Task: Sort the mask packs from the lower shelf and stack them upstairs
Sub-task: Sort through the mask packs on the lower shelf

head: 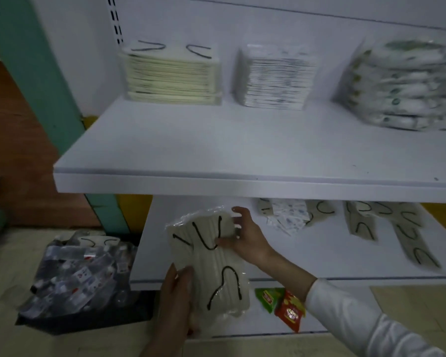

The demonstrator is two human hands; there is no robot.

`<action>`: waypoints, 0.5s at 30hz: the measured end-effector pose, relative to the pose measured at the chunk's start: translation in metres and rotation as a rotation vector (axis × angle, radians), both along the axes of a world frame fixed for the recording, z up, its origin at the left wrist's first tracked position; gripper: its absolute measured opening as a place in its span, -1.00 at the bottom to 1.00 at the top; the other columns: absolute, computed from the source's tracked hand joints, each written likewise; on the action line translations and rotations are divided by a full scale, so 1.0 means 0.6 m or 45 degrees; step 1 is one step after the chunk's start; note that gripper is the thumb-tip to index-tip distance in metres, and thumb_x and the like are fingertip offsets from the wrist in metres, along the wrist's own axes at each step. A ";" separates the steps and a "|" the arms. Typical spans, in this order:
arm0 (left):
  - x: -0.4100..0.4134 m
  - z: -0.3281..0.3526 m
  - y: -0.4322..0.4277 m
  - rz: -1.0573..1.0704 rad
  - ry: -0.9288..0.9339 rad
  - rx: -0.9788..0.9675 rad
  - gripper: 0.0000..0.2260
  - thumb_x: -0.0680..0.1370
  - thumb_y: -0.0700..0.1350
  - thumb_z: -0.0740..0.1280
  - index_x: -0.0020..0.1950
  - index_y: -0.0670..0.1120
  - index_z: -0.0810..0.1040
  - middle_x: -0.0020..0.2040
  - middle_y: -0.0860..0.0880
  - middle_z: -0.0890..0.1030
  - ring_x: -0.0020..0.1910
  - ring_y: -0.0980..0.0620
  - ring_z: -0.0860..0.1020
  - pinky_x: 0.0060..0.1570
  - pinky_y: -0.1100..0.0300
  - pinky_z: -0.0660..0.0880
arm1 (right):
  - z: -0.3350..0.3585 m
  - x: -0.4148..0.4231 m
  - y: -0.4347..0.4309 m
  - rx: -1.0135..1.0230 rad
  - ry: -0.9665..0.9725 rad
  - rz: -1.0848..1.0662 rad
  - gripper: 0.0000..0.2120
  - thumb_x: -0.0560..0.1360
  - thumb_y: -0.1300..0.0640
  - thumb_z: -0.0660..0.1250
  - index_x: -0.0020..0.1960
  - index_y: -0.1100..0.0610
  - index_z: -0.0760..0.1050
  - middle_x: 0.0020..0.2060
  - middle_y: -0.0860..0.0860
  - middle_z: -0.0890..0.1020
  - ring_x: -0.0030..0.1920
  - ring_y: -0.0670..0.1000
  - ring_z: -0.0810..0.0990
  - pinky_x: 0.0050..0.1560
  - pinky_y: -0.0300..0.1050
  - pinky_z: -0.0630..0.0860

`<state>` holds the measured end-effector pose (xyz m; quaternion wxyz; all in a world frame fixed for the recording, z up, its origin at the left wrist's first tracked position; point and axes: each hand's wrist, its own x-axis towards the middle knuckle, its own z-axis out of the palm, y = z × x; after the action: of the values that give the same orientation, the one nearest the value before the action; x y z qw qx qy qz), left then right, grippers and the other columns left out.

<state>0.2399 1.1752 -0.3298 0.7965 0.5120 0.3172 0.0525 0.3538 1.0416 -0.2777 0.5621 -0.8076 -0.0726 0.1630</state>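
Note:
A bundle of cream mask packs with black ear loops [211, 261] is held over the front left of the lower shelf [319, 264]. My left hand [178, 297] grips its near left edge. My right hand [245, 235] holds its far right side, thumb on top. More cream packs [397, 228] and white printed packs [286, 215] lie loose further right on the lower shelf. On the upper shelf [216, 150] stand a cream stack [173, 73], a white printed stack [276, 78] and a green-printed stack [407, 83].
A dark tray of small packets [83, 276] sits on the floor at the left, with one cream pack on top. Green and red snack sachets [286, 302] lie below the lower shelf's front edge. A teal post [36, 68] stands left of the shelving.

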 end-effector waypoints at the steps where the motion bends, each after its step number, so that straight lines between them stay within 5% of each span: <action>1: -0.003 0.009 0.001 -0.026 -0.010 0.018 -0.82 0.52 -0.09 0.35 0.05 0.17 0.61 0.10 -0.03 0.64 0.08 -0.09 0.58 0.11 -0.10 0.50 | 0.003 -0.003 0.000 -0.060 -0.104 0.034 -0.09 0.33 0.18 0.56 0.47 0.03 0.04 0.24 0.01 0.36 0.06 -0.07 0.48 -0.01 -0.29 0.49; 3: -0.005 0.026 0.002 -0.053 -0.059 0.019 -0.86 0.40 -0.01 0.48 -0.06 0.13 0.65 -0.04 -0.03 0.68 -0.01 -0.07 0.63 -0.05 0.00 0.55 | 0.012 -0.011 -0.003 -0.241 -0.337 0.142 0.00 0.33 0.10 0.56 0.51 -0.08 -0.07 0.38 0.02 0.16 0.32 -0.01 0.29 0.26 -0.15 0.38; 5: -0.003 0.038 0.000 -0.094 -0.158 -0.045 -0.89 0.46 -0.05 0.43 -0.03 0.06 0.65 -0.09 -0.02 0.70 -0.06 -0.06 0.64 -0.11 0.05 0.55 | 0.022 -0.015 -0.004 -0.484 -0.709 0.287 -0.12 0.38 0.07 0.49 0.50 -0.15 0.01 0.47 0.09 0.07 0.43 0.07 0.10 0.42 0.02 0.22; 8: 0.007 0.056 0.003 -0.130 -0.196 -0.130 -0.80 0.58 -0.24 0.25 0.16 -0.11 0.56 -0.02 -0.08 0.67 -0.05 -0.08 0.63 -0.13 0.08 0.55 | 0.033 0.005 -0.001 -0.569 -1.360 0.700 -0.49 0.51 0.15 0.35 0.44 0.04 0.35 0.44 0.15 0.31 0.44 0.16 0.25 0.44 0.04 0.20; 11: 0.023 0.071 0.004 -0.159 -0.216 -0.233 -0.82 0.51 -0.19 0.36 0.10 -0.14 0.55 -0.12 -0.09 0.69 -0.14 -0.05 0.63 -0.30 0.22 0.57 | 0.050 0.015 0.005 -0.539 -1.421 1.051 -0.66 0.51 0.27 0.27 0.26 0.19 0.55 0.31 0.14 0.51 0.36 0.14 0.40 0.42 -0.07 0.26; 15: 0.041 0.084 0.011 -0.279 -0.231 -0.226 -0.84 0.61 -0.25 0.16 0.04 -0.08 0.50 -0.21 -0.01 0.67 -0.22 0.05 0.63 -0.22 0.16 0.53 | 0.073 0.034 0.006 -0.574 -1.323 1.039 -0.71 0.41 0.33 0.33 0.12 0.25 0.60 0.14 0.14 0.62 0.24 0.13 0.50 0.27 -0.06 0.44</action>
<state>0.2645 1.1817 -0.2795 0.8649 0.4644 0.1897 -0.0169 0.3743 1.0449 -0.2341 0.1671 -0.7861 -0.5941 -0.0354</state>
